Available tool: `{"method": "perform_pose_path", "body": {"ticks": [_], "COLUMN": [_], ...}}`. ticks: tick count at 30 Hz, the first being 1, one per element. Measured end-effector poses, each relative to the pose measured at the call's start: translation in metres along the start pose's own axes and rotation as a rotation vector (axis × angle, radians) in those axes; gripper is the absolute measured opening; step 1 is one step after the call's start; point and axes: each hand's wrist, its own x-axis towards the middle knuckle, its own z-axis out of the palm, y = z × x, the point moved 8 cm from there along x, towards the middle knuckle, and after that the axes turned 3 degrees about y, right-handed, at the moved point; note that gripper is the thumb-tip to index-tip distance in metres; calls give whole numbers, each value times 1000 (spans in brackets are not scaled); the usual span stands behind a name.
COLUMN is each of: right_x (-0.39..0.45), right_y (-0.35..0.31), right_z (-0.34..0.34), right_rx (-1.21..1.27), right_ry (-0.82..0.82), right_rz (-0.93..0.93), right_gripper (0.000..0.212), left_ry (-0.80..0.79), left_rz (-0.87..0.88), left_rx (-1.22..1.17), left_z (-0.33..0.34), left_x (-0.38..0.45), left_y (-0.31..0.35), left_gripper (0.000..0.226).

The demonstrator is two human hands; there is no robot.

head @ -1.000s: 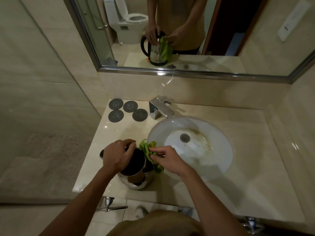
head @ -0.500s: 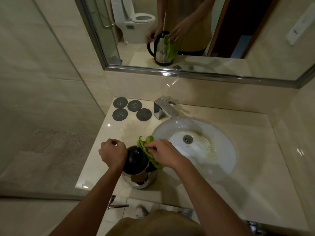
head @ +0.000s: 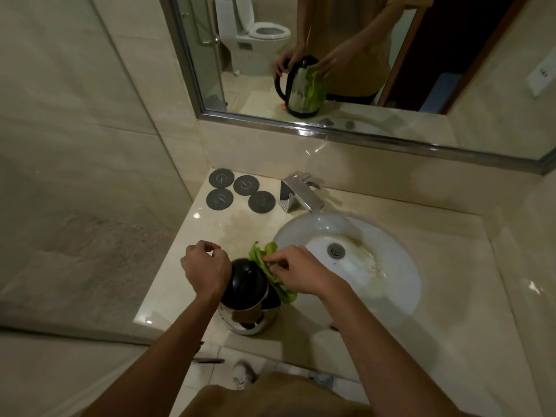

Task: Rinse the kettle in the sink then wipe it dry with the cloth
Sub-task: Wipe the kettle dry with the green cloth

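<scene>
Steel kettle (head: pixel 251 308) upright, green cloth (head: pixel 270 272) draped down side

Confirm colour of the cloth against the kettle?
Bright green cloth, pressed on the steel, black-lidded kettle by the right hand; head view.

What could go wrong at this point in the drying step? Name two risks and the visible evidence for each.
1. The kettle stands close to the counter's front edge; a hard push with the cloth might tip it off.
2. The right hand wipes only the sink-facing side, so the near side may stay wet.
</scene>
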Motion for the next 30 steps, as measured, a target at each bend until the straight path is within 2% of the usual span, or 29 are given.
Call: {"method": "perform_pose_path", "body": {"ticks": [4, 8, 12, 15, 22, 26, 30], "right_x": [-2, 36, 54, 46, 5, 0, 5], "right_y": [-9, -16, -1, 26, 89, 66, 28], "right_z": [3, 13, 25, 29, 69, 39, 10], "right_rx": [-40, -95, 67, 239, 370, 420, 344], "right_ry": [15, -81, -158, -103, 68, 146, 125], "right_rz": [-46, -48, 16, 101, 280, 214, 67], "right_gripper": [39, 46, 40, 37, 36, 36, 36], "left_ry": [9, -9, -26, -21, -15, -14, -21], "left_rz": [18, 38, 58, 51, 52, 60, 66], "left_rx": [33, 21, -10, -24, -25, -27, -11], "left_z": [0, 1, 1, -1, 0, 1, 2], "left_x": [0, 0, 0, -1, -1, 1, 0], "left_y": [0, 1, 1, -1, -1, -1, -1], "left_gripper": [20, 23, 25, 24, 24, 24, 24]}}
